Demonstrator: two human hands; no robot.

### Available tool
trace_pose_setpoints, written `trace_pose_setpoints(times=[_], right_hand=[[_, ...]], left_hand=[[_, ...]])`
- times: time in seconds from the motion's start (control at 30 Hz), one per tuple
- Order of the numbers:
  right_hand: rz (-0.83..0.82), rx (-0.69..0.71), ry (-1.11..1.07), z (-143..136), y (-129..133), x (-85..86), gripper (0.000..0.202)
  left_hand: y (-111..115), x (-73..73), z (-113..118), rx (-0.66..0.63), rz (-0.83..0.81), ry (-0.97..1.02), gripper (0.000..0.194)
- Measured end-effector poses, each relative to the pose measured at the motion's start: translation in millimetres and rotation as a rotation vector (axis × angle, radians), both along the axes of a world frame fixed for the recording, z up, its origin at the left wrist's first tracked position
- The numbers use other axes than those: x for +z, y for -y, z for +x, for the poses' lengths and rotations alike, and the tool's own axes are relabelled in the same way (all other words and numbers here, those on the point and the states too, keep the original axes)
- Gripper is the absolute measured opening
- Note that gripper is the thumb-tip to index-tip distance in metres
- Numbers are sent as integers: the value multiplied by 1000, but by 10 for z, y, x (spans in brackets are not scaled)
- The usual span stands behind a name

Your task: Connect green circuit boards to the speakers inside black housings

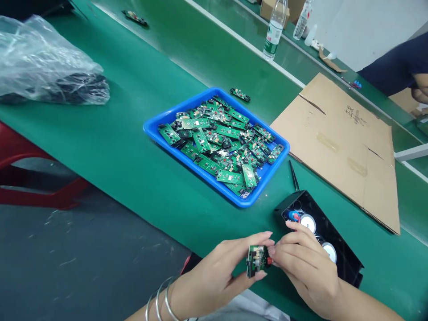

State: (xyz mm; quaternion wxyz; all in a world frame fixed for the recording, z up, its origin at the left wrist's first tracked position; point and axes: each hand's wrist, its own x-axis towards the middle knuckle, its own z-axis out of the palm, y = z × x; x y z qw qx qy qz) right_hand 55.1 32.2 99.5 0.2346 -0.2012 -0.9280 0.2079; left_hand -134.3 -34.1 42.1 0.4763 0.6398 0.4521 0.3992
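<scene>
My left hand [217, 272] grips a small green circuit board [256, 261] between thumb and fingers, its component side turned up. At the board's right end, the fingertips of my right hand [309, 265] pinch a small red connector [269, 260]; whether it is seated in the board is hidden. Just beyond my right hand lies an open black casing [344, 252]. Inside it show two round white-faced parts [308, 223] and a blue piece [293, 216] with red wiring. My right hand covers part of the casing.
A blue tray [197, 167] heaped with green circuit boards stands on the green table [133, 147]. Flattened cardboard [351, 151] lies to the right. A loose board [240, 95], a water bottle [274, 33] and a plastic bag [50, 67] are farther off. A red stool [40, 196] stands left.
</scene>
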Motion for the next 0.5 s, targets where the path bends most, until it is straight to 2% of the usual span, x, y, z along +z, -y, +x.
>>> trace_pose_setpoints(times=[0.23,0.5], right_hand=[[-84,-8,10,-21,-26,74,12],[-132,-3,-16,-45,-32,61,14]], left_hand=[[-78,222,33,19,11,-21,47],[-97,261,47,10,21,23,49]])
